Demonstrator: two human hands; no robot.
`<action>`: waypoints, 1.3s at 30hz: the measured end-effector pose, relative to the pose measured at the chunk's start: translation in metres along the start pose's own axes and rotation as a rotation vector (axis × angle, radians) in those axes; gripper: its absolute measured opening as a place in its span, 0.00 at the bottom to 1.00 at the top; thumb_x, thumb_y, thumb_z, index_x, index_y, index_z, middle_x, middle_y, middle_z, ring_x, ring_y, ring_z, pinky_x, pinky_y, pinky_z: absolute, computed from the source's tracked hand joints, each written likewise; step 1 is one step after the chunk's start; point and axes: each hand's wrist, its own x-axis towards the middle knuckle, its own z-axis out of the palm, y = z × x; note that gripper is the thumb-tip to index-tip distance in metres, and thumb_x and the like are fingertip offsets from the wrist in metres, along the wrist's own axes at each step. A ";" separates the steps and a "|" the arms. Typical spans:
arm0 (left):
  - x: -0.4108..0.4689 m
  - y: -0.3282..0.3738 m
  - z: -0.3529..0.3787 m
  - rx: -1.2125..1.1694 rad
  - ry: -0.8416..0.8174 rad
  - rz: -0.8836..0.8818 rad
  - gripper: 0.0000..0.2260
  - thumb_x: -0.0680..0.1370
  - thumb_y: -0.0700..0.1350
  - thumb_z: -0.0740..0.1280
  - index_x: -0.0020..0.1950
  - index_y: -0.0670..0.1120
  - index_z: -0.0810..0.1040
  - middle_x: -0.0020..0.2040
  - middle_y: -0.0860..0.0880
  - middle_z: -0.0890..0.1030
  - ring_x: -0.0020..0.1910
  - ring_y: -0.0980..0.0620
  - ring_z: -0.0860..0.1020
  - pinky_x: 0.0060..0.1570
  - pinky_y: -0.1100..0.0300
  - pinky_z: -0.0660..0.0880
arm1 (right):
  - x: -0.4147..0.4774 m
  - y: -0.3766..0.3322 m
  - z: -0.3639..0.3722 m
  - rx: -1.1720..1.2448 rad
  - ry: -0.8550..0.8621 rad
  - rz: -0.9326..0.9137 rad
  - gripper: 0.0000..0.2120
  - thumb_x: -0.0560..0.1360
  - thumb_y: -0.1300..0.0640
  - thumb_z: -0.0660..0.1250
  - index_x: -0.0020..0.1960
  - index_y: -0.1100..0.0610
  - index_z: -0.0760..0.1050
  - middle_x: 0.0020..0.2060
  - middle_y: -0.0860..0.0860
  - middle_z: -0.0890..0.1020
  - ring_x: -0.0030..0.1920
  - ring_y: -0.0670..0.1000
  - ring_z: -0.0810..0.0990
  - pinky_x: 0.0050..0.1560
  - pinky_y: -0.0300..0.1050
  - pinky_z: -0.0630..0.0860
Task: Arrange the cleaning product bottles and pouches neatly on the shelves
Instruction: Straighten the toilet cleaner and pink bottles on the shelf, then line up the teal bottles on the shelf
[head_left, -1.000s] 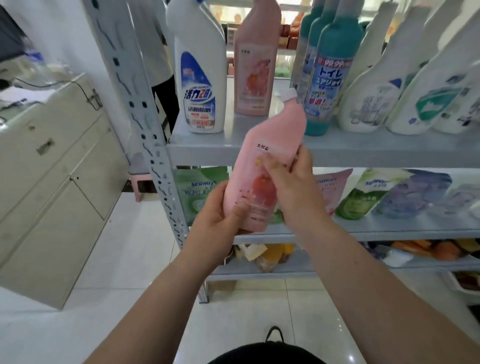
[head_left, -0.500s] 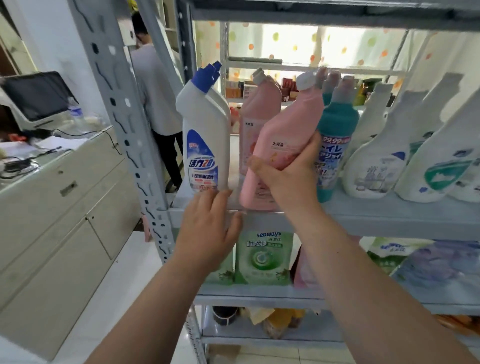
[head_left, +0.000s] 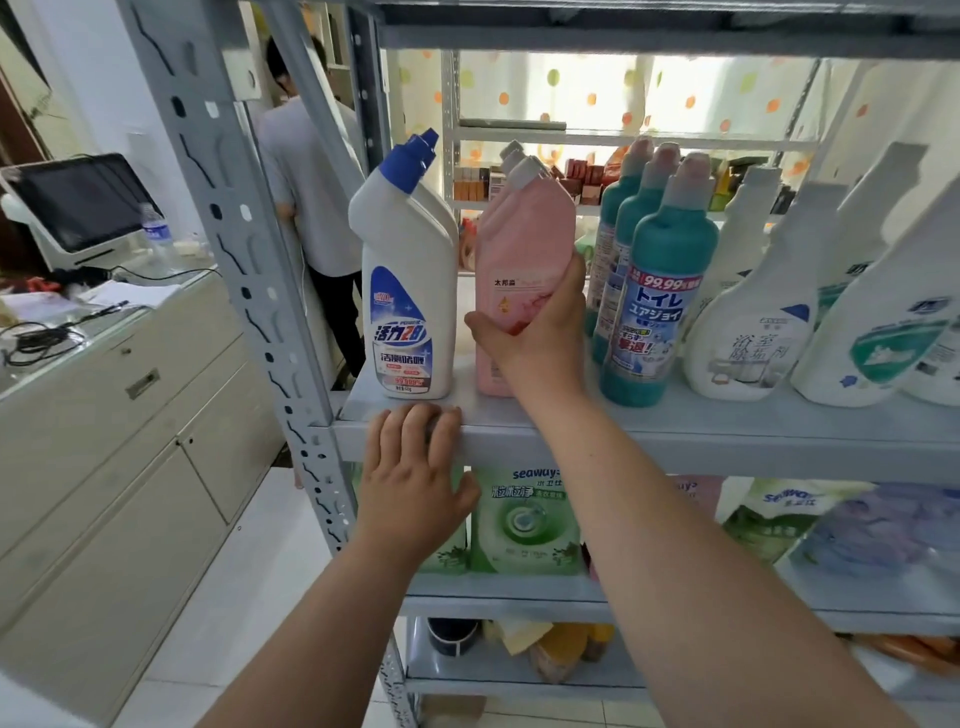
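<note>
Fingers (head_left: 570, 283) of the right hand (head_left: 530, 332) curl round the lower body of the pink bottle (head_left: 524, 234), with the thumb across its label. The bottle stands upright with its base on the upper shelf (head_left: 727, 436). A second pink bottle (head_left: 511, 153) is directly behind it, with only its cap showing. The left hand (head_left: 415, 483) lies relaxed and holds nothing, its straight fingers resting on the shelf's front lip. Just left of the held bottle stands a white bottle with a blue cap (head_left: 405, 291). Just right is a row of teal bottles (head_left: 660, 291), then white spray bottles (head_left: 748, 322). Green pouches (head_left: 524, 519) sit on the shelf below. Far left, a desk (head_left: 104, 364) carries a monitor (head_left: 78, 202).
</note>
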 end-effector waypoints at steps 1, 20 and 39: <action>0.000 0.000 0.000 0.001 -0.010 0.000 0.27 0.68 0.53 0.71 0.65 0.41 0.79 0.60 0.39 0.77 0.61 0.35 0.75 0.73 0.41 0.61 | 0.001 0.001 0.003 0.002 0.015 0.003 0.57 0.67 0.47 0.81 0.81 0.49 0.46 0.72 0.50 0.66 0.71 0.51 0.68 0.70 0.48 0.68; -0.006 -0.004 -0.008 -0.097 -0.044 -0.020 0.30 0.70 0.52 0.63 0.70 0.42 0.73 0.63 0.41 0.72 0.64 0.37 0.71 0.74 0.39 0.61 | -0.081 0.074 -0.120 -0.717 -0.308 -0.274 0.15 0.81 0.51 0.63 0.65 0.53 0.78 0.59 0.51 0.80 0.59 0.53 0.76 0.63 0.53 0.70; 0.127 0.206 -0.008 -0.845 -0.057 -0.573 0.40 0.73 0.45 0.78 0.77 0.46 0.58 0.61 0.54 0.73 0.56 0.54 0.76 0.51 0.70 0.71 | -0.028 0.165 -0.225 -0.746 -0.137 -0.514 0.15 0.82 0.50 0.55 0.50 0.54 0.79 0.45 0.50 0.80 0.45 0.52 0.75 0.44 0.51 0.71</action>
